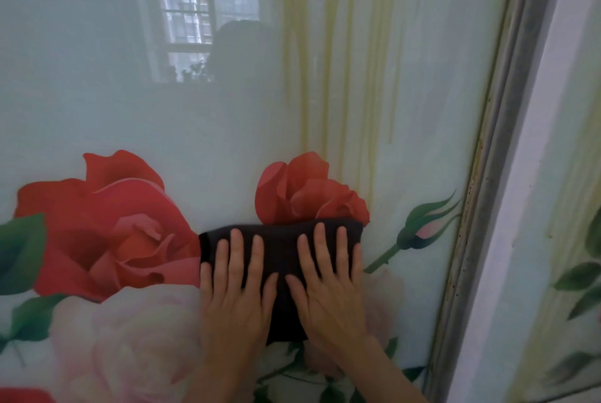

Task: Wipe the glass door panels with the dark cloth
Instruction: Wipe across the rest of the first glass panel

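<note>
I see both hands flat on the cloth (pixel 282 259), pressing it to the glass (pixel 195 116). Left hand (pixel 234 298) and right hand (pixel 328 292) have fingers spread, not clenched.

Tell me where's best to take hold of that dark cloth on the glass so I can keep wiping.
Probably the cloth is best gripped by its top folded edge, coming from above: that strip lies bare beyond the fingertips of the left hand and right hand, both pressed flat on it against the glass panel; its lower part is covered.
</note>
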